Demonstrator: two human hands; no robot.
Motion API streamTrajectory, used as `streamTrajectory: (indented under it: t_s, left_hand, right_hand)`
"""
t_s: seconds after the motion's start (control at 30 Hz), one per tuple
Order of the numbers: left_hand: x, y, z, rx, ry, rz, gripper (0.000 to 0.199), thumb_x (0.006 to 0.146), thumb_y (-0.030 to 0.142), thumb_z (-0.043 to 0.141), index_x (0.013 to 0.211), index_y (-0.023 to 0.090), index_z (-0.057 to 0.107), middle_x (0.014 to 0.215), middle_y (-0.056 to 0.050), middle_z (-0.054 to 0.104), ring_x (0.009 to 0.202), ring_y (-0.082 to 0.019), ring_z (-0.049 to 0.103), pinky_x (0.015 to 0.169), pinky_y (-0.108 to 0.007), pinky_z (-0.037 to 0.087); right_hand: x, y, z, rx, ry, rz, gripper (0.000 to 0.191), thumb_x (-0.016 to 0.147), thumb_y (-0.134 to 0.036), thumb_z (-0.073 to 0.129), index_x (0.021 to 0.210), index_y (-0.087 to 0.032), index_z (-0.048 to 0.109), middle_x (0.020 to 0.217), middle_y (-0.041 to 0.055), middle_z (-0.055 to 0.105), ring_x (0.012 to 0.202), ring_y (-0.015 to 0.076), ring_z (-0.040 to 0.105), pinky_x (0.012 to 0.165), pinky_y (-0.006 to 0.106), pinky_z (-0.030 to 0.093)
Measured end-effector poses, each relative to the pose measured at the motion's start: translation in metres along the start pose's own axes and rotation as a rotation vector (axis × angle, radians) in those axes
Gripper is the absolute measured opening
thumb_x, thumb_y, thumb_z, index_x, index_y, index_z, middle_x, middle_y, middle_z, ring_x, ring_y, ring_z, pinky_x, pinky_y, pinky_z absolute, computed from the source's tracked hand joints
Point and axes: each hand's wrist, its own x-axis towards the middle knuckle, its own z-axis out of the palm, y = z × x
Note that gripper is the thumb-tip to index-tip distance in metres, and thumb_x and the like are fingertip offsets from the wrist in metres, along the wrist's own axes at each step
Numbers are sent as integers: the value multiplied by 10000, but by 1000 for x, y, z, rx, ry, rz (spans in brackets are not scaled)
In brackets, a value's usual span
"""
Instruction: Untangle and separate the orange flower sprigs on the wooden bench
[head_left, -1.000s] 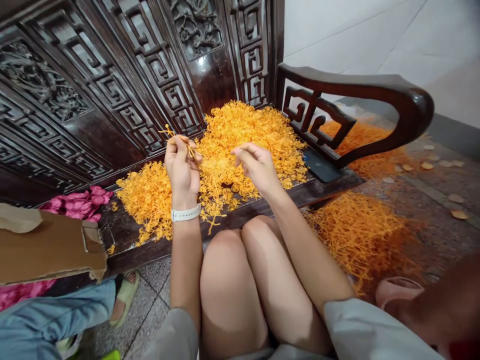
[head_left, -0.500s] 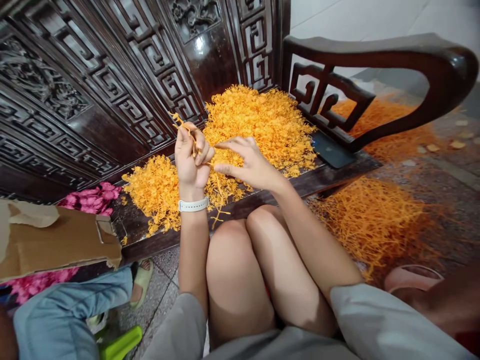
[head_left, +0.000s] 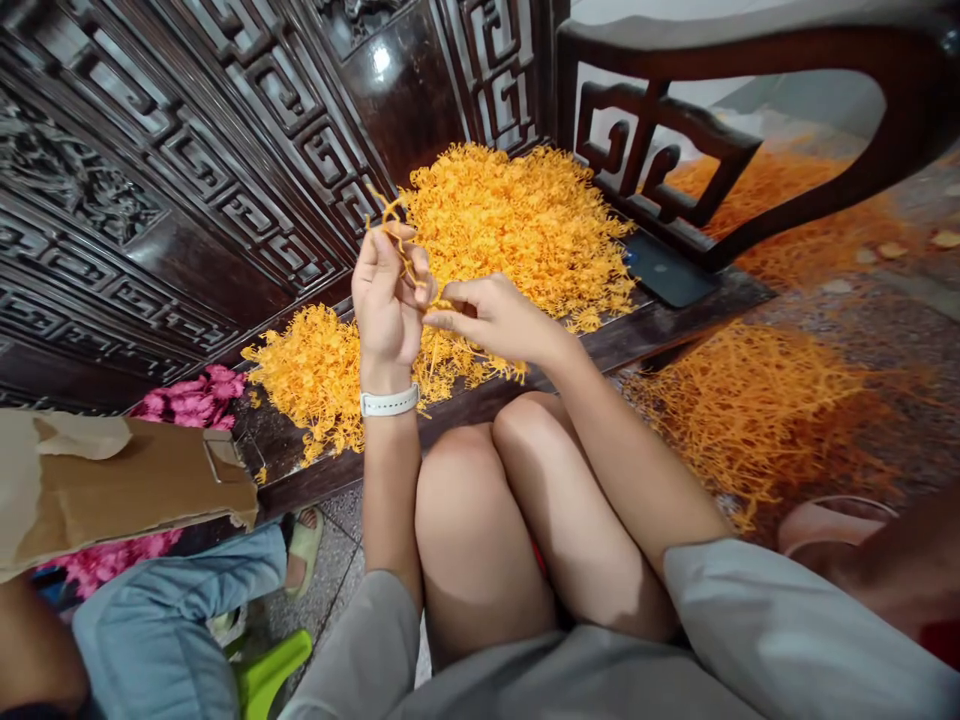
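Left hand (head_left: 391,305), centre of frame: fingers curled, thumb pinched against index finger on a thin orange branching piece (head_left: 391,208), its free ends projecting above the fingertips. White band (head_left: 389,402) encircled that wrist. Right hand (head_left: 499,318), just right of the left: thumb and index finger partly closed, tips beside the left fingers; could not tell whether they gripped a strand.

Beyond both hands, a heap of orange pieces (head_left: 510,220) lay on a dark wooden bench (head_left: 600,345), spreading from left of centre to right of centre. A dark phone-like slab (head_left: 667,268) lay near the armrest (head_left: 675,60), right. Loose orange strands (head_left: 750,410) covered floor at right. Pink pieces (head_left: 191,398) lay at left, beyond a cardboard box (head_left: 150,480). Lower left: another person's denim-clad leg (head_left: 165,620).
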Motion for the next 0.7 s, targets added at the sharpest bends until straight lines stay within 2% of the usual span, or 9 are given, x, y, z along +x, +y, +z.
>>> streamTrajectory:
  t_s: [0.07,0.13,0.23,0.37,0.5,0.63,0.7]
  left_hand:
    - [2,0,-1,-24,-17,34,531,968,754,588,1071,236,647,1006,-75,671,802,-154,671,672,-250,525]
    - [2,-2,-1,-22,-90,11,553,943,756,628,1117,232,652,1103,-91,683,890,-173,693,735,-266,542]
    - [-1,-8,-1,60,-256,-106,573,848,678,806,1178,234,654,1067,-79,680,950,-193,705,763,-268,542]
    - [-4,-16,-1,127,-437,-187,619,727,511,964,1185,228,658,969,-33,666,879,-156,671,766,-254,540]
    - [-4,-14,-3,192,-461,-172,511,657,418,1011,1014,194,722,862,-7,647,756,-120,607,686,-235,504]
    - [-5,-9,-2,182,-483,-206,369,699,419,980,884,185,763,755,-9,658,676,-116,573,645,-250,480]
    - [-4,-9,-3,177,-452,-190,287,722,390,954,819,184,778,701,-2,638,634,-105,530,616,-250,447]
  right_hand:
    - [1,2,0,77,97,-5,498,989,-582,676,705,-188,569,649,-25,417,696,137,386,697,299,290]
    - [2,4,0,148,188,-7,488,983,-605,674,740,-188,598,708,-13,455,740,140,417,698,291,312]
    - [4,8,0,227,299,-5,500,987,-666,624,822,-194,642,758,-4,495,757,138,457,700,285,359]
    - [8,15,1,244,525,-7,587,966,-756,565,757,-207,570,711,-14,435,698,133,440,657,282,395]
    - [11,19,1,204,682,-6,617,968,-771,531,703,-216,494,681,-22,380,671,132,431,650,281,416]
    - [11,20,0,181,698,-14,619,989,-759,503,696,-216,461,675,-22,402,658,121,431,642,274,406]
    - [10,18,1,161,700,-28,616,1010,-731,500,681,-213,450,667,-22,400,648,115,421,634,275,389]
